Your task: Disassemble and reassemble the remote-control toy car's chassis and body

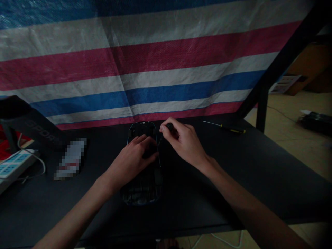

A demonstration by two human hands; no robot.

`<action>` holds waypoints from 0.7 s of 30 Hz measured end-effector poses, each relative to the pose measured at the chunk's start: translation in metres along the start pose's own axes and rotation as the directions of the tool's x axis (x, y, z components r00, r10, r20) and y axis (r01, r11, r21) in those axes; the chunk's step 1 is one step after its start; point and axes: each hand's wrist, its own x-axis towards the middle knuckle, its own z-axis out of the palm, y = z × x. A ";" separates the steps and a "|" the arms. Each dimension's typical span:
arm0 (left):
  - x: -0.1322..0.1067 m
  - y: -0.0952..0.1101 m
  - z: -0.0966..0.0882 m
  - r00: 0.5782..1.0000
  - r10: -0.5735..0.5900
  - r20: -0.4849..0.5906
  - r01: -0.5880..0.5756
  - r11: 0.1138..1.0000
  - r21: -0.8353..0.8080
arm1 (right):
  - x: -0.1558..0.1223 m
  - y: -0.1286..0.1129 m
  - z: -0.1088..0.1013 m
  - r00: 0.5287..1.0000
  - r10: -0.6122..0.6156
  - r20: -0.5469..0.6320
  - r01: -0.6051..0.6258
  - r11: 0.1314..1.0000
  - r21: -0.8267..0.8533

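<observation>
Pressing on the dark device on the bench with the flat left hand; gripping a small screwdriver in the right hand, tip down at the device.

Dark device blocks the middle, power strip the left; the tabletop lies open rightward.

Black table under me, black gadget with a thin blue rim under my left hand, black-handled tool in my right hand. Behind, the tarp runs red, white and blue stripes. Yellow-and-black screwdriver farther right.
</observation>
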 end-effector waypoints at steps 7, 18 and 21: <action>0.000 0.000 -0.001 1.000 0.002 -0.010 -0.002 1.000 -0.001 | 0.000 -0.001 0.002 1.000 0.023 0.000 -0.023 1.000 0.009; 0.001 -0.001 0.001 1.000 0.014 -0.010 -0.014 0.999 0.030 | 0.000 0.002 0.004 1.000 -0.002 0.029 0.002 1.000 -0.015; 0.001 0.000 0.001 1.000 0.016 -0.013 -0.015 0.998 0.057 | 0.000 0.001 0.002 0.999 -0.037 0.033 0.040 0.995 -0.088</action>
